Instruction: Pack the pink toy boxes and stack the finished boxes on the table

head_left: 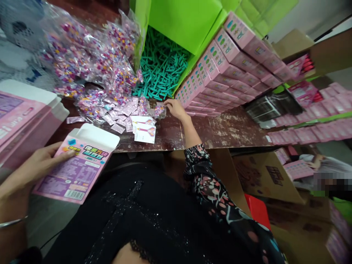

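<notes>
My left hand grips a flat pink and purple printed box, its white top flap standing up. Out over the table, my right hand reaches to a small clear bag of colourful beads; the fingertips are at its edge, pinched close together. Left of that bag lie printed pattern cards and a scatter of small pink sachets. Behind them a heap of clear bags with mixed beads covers the left of the table.
A green bin holds many teal sticks. Pink boxes are stacked to its right. More flat pink boxes lie at left. Cardboard cartons and a red stool stand below right, near another person's hand.
</notes>
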`<state>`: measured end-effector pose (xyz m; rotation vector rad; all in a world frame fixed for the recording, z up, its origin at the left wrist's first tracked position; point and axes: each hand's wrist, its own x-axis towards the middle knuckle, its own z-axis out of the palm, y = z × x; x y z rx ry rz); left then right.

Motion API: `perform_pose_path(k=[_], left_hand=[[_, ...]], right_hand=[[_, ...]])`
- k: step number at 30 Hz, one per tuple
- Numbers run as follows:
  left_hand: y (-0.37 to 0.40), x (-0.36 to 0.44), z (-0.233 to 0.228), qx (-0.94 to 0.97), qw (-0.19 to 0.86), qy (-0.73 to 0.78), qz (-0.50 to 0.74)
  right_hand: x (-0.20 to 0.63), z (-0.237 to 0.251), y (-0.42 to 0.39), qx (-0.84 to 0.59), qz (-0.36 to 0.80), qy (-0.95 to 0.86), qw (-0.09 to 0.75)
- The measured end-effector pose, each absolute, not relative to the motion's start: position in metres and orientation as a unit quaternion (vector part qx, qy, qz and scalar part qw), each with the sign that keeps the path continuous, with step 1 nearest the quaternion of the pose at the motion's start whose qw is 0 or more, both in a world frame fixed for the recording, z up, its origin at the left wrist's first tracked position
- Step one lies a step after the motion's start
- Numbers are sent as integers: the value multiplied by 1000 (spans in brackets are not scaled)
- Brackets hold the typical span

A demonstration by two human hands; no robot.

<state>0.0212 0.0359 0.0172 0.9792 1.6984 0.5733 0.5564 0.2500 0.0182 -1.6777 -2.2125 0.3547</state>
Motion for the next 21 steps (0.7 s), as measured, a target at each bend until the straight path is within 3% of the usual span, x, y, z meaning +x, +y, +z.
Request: perform_pose_path(k=[5,13,21], left_hand=[[44,26,2,381,562,697,231],[53,25,-14,429,527,695,234],[43,32,-14,394,511,717,265]], right_hand=[[547,10,297,-668,84,-733,100],[526,-10,342,-669,110,-735,12],[540,-18,354,-674,126,-727,20]])
